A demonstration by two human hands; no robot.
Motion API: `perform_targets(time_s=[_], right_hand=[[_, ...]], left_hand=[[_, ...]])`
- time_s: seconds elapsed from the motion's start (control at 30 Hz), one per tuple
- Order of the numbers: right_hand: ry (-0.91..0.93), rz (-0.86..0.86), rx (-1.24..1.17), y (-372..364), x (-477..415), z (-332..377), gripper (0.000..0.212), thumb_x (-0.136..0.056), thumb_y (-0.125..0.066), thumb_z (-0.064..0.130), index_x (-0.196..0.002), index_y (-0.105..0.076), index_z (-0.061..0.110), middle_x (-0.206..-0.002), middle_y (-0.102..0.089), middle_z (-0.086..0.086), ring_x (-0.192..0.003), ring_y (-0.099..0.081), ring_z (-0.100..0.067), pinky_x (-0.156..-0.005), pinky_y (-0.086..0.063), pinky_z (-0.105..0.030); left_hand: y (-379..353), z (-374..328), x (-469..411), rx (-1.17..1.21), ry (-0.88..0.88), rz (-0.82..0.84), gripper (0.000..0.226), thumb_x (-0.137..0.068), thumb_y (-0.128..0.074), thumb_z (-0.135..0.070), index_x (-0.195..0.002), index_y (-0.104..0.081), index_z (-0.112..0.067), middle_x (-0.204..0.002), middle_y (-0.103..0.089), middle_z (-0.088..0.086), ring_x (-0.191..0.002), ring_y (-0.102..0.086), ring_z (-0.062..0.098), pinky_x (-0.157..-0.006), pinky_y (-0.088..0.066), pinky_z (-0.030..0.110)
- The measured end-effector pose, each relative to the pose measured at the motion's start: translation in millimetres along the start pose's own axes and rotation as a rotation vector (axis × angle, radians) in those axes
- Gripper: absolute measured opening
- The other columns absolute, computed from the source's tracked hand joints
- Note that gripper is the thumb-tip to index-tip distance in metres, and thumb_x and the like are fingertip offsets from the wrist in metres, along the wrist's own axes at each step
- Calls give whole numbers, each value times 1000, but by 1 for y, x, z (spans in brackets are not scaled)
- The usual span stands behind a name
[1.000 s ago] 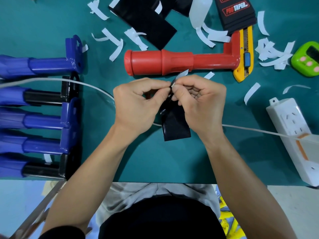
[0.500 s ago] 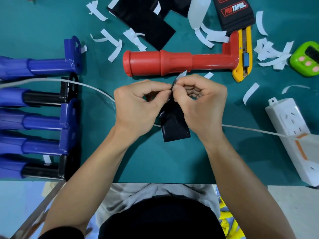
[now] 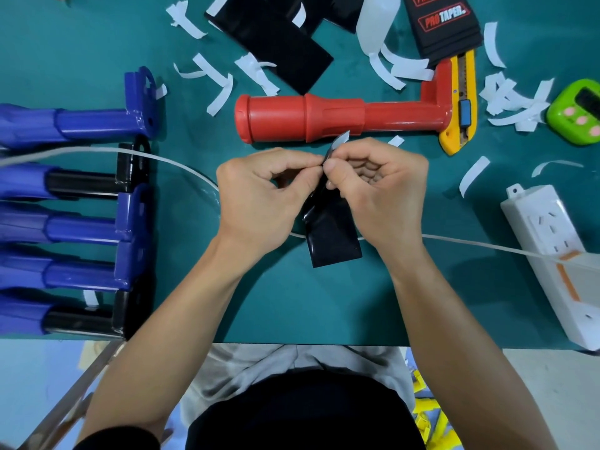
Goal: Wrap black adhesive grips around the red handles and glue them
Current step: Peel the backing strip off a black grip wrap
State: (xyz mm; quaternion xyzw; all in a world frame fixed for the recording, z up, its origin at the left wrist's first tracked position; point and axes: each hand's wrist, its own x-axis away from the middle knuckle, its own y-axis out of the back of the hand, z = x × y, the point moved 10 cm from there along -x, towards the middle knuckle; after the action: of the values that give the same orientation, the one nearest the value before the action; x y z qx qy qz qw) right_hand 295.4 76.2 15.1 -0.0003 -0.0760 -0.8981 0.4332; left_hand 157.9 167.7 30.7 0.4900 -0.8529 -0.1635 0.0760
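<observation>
Pinching one black grip (image 3: pixel 331 238) at its top corner, left hand (image 3: pixel 259 193) and right hand (image 3: pixel 380 193) both clamped thumb-to-forefinger where the white backing tab (image 3: pixel 342 138) sticks up, likely to split backing from adhesive. Grip's lower end rests on the table (image 3: pixel 292 303). One red handle (image 3: pixel 324 120) lies just far of my hands, ready for wrapping. Five blue handles (image 3: pixel 91 123) left, one utility knife (image 3: pixel 462 102) far right.

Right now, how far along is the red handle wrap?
Done: only peeled backing scraps on the mat. In hand: left hand and right hand pinch the black grip at its top edge, by its white backing. Left: red handle lies bare, unwrapped.
</observation>
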Motion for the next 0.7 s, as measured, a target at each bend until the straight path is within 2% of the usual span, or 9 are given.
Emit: perform_targets(time_s=[0.1,0.23,0.37,0.57,0.7], right_hand=[[-13,2,1,0,-1,-1,24,-86,-78,0,-80,-74,24,-71,-73,11,-64,-69,-10,-64,-53,-22],[1,3,14,0,-1,-2,24,-88,-77,0,-80,-74,23,-71,-73,0,-61,-69,-11,-61,-53,-21],[12,8,14,0,-2,-4,21,-89,-76,1,-81,-74,21,-71,-72,-4,-60,-67,-13,-61,-52,-22],[55,25,38,-1,-4,-4,19,-90,-74,2,-83,-74,19,-73,-71,5,-59,-65,-10,-61,-49,-21],[76,24,46,-1,-4,-3,18,-90,-73,0,-83,-74,16,-75,-71,4,-58,-64,-12,-61,-50,-22]], left_hand=[[-1,0,0,6,6,1,32,-89,-79,-9,-91,-75,-41,-85,-73,-33,-81,-73,-3,-75,-54,14],[-1,2,1,6,18,1,30,-89,-79,-9,-92,-76,-39,-86,-74,-31,-81,-74,-2,-75,-55,15],[-1,6,0,27,42,7,27,-89,-80,-6,-93,-77,-33,-84,-75,-29,-79,-74,-1,-74,-55,16],[-3,14,-2,97,103,39,25,-88,-79,-1,-91,-79,-26,-82,-78,-18,-74,-75,9,-72,-59,25],[-5,16,-3,130,113,64,28,-87,-78,0,-89,-78,-28,-80,-77,-18,-72,-73,7,-71,-59,25]])
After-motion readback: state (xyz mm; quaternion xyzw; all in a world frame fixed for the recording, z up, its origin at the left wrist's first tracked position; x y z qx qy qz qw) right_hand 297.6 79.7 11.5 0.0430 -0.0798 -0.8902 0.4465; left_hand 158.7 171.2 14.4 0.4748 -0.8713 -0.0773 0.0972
